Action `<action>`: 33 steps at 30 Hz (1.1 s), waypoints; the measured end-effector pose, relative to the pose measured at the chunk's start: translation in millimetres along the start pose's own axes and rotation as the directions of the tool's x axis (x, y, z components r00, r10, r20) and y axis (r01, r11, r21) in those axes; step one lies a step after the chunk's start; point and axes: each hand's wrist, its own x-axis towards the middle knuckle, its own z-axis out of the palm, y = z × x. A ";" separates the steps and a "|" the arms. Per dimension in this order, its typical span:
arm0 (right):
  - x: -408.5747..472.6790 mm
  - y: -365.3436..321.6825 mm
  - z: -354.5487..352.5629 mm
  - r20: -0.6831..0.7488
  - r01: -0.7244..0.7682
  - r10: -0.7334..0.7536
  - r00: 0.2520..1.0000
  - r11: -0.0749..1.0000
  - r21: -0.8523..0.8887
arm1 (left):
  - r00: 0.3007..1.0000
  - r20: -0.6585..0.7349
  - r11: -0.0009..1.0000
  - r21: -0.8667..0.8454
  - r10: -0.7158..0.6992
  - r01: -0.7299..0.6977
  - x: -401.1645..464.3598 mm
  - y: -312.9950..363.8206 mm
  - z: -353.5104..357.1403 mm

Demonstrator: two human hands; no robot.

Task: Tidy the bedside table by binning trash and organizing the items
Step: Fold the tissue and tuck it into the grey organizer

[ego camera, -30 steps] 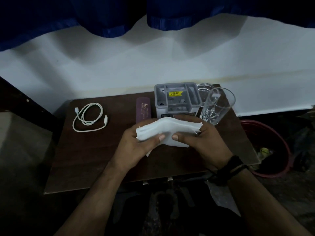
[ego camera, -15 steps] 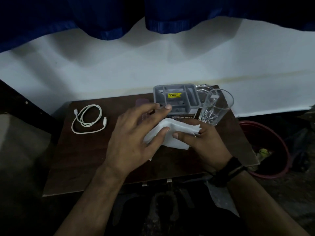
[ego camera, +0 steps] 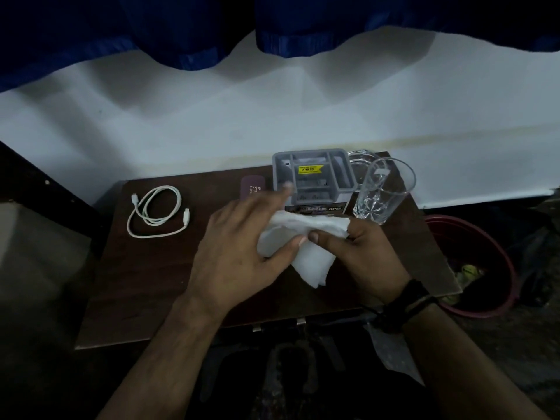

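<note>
A stack of white tissues (ego camera: 306,237) is held over the middle of the dark wooden bedside table (ego camera: 145,274). My right hand (ego camera: 360,256) grips its right end, thumb on top. My left hand (ego camera: 239,247) lies over the left end with fingers spread and the thumb pressing the tissues. Behind them stands a grey plastic organizer (ego camera: 312,177) with a yellow price sticker. A purple case (ego camera: 253,187) lies left of it, partly hidden by my fingers. A clear drinking glass (ego camera: 380,192) stands on the right. A coiled white cable (ego camera: 157,210) lies at the far left.
A red bin (ego camera: 485,268) with some trash inside sits on the floor right of the table. A second glass item (ego camera: 360,160) stands behind the drinking glass. A white wall and a blue curtain (ego camera: 151,31) rise behind the table.
My left hand has shifted from gripping the tissues' left edge to lying over them with fingers spread. The tissues have dropped lower and one corner hangs down. The right hand keeps its hold.
</note>
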 end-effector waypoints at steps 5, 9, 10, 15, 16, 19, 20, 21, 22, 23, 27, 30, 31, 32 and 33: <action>-0.3 -12.6 -2.0 -0.043 -0.077 0.102 0.994 0.918 0.390 | 0.881 0.140 0.685 -0.578 -0.451 0.442 5.4 3.1 -3.5; -0.6 -15.8 -2.6 0.049 -0.156 0.157 0.986 0.803 0.575 | 0.731 0.459 0.360 -0.657 -0.506 0.662 3.4 1.5 -3.5; -0.2 -16.7 -2.6 0.064 -0.179 0.176 0.982 0.782 0.597 | 0.694 0.501 0.312 -0.645 -0.516 0.698 3.1 1.4 -3.0; 1.2 -12.7 2.0 0.112 -0.321 0.308 0.945 0.801 0.506 | 0.492 0.560 0.113 -0.577 -0.666 0.809 1.7 8.9 5.8; 1.0 -11.0 3.4 0.120 -0.350 0.335 0.935 0.809 0.472 | 0.478 0.565 0.087 -0.581 -0.672 0.809 2.0 10.2 7.0; 1.8 -4.2 5.2 0.072 -0.365 0.368 0.927 0.842 0.398 | 0.455 0.589 0.047 -0.577 -0.668 0.816 1.4 10.6 8.7; 2.3 -2.8 5.5 0.048 -0.357 0.367 0.929 0.856 0.373 | 0.453 0.599 0.018 -0.591 -0.661 0.807 1.5 10.1 8.7; 2.7 -1.5 5.4 0.028 -0.347 0.361 0.932 0.870 0.350 | 0.450 0.615 -0.031 -0.611 -0.647 0.791 2.3 9.9 8.6; 2.6 -1.7 5.4 0.013 -0.336 0.351 0.936 0.884 0.325 | 0.443 0.634 -0.084 -0.626 -0.634 0.775 2.8 10.0 8.3; 1.8 -2.9 5.6 -0.004 -0.316 0.330 0.944 0.907 0.277 | 0.433 0.650 -0.121 -0.628 -0.625 0.768 2.9 10.5 8.5; -2.9 -7.9 8.8 -0.163 -0.098 0.033 0.986 0.909 -0.405 | 0.395 0.650 -0.104 -0.590 -0.649 0.801 -0.7 14.5 15.6; -8.3 -9.1 18.9 -0.126 0.042 -0.143 0.982 0.810 -0.585 | 0.346 0.679 -0.121 -0.540 -0.647 0.833 -2.9 23.3 19.3; -9.6 -7.6 23.0 -0.096 0.076 -0.165 0.982 0.802 -0.592 | 0.333 0.694 -0.131 -0.525 -0.639 0.841 -3.1 27.0 20.1; -10.7 -6.7 26.6 -0.070 0.111 -0.189 0.979 0.794 -0.598 | 0.320 0.705 -0.138 -0.510 -0.633 0.849 -3.7 29.4 21.4; -11.3 -5.7 29.3 -0.048 0.146 -0.220 0.974 0.781 -0.608 | 0.304 0.709 -0.141 -0.494 -0.636 0.858 -3.9 31.2 23.0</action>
